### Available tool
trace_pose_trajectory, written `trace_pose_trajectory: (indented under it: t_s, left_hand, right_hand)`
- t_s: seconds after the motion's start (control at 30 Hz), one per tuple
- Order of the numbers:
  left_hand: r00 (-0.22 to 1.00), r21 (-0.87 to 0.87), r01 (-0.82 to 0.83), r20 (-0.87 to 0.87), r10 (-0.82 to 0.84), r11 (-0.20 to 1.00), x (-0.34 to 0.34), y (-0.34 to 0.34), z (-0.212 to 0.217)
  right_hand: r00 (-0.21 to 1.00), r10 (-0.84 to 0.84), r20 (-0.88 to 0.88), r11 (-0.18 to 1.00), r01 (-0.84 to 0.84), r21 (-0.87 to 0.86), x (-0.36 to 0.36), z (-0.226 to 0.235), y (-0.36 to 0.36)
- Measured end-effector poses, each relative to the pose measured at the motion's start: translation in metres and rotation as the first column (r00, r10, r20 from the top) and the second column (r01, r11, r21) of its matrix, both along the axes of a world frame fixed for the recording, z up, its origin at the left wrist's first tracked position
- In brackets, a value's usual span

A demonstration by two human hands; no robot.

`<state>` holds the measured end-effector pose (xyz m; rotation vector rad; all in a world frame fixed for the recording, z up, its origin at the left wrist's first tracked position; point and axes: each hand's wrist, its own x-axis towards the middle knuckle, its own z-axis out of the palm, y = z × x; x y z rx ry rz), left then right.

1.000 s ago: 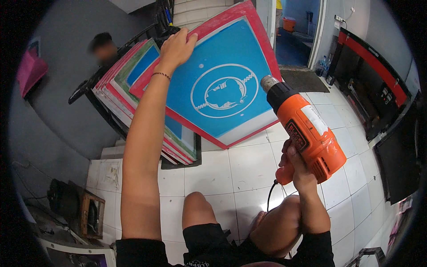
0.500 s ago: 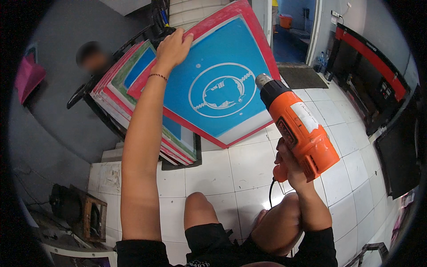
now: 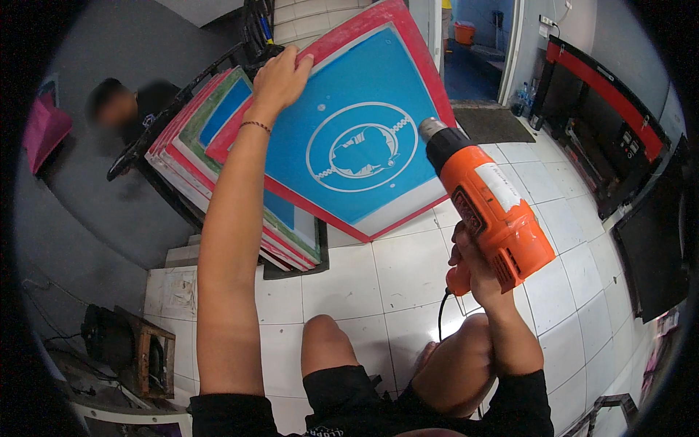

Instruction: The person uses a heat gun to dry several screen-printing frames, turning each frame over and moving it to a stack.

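My left hand (image 3: 280, 84) grips the top left edge of a screen printing frame (image 3: 364, 231), its fingers over the red border. The frame is tilted, with a blue coated mesh and a pale round design facing me. In my right hand (image 3: 477, 266) is an orange heat gun (image 3: 495, 211) with a black collar and metal nozzle. The nozzle points up and left, in front of the frame's right edge as I see it; the gap between them is hard to judge. A black cord hangs from the gun's handle.
Several more printing frames (image 3: 193, 164) stand stacked in a black rack (image 3: 164, 178) at the left. Behind them is another person (image 3: 142, 109). A red and black machine (image 3: 611, 87) stands at the right wall, and a dark doormat (image 3: 491, 125) lies by the doorway. A small fan (image 3: 109, 331) sits lower left.
The other person behind the rack has moved left, showing more of a dark shirt. My hands, the printing frame and the heat gun have barely shifted.
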<state>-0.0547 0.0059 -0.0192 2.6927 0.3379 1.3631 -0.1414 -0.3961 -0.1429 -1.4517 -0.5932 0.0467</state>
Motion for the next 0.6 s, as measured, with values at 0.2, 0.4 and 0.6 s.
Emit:
trace_pose_trajectory:
  t_s: [0.2,0.4,0.6]
  left_hand:
    - [1.0,-0.017,0.025,0.006,-0.025,1.0,0.001,0.001,-0.001]
    - [0.969,-0.072,0.242,0.072,-0.237,0.968,0.004,0.023,0.005]
    - [0.969,-0.247,0.172,-0.132,-0.209,0.954,-0.018,0.037,-0.002]
  right_hand:
    - [0.999,0.019,-0.033,0.999,-0.018,0.034,-0.003,0.004,0.001]
    - [1.0,-0.018,-0.018,0.998,0.019,0.063,0.001,0.006,0.008]
    - [0.995,-0.048,-0.082,0.997,0.053,0.055,0.002,0.016,0.006]
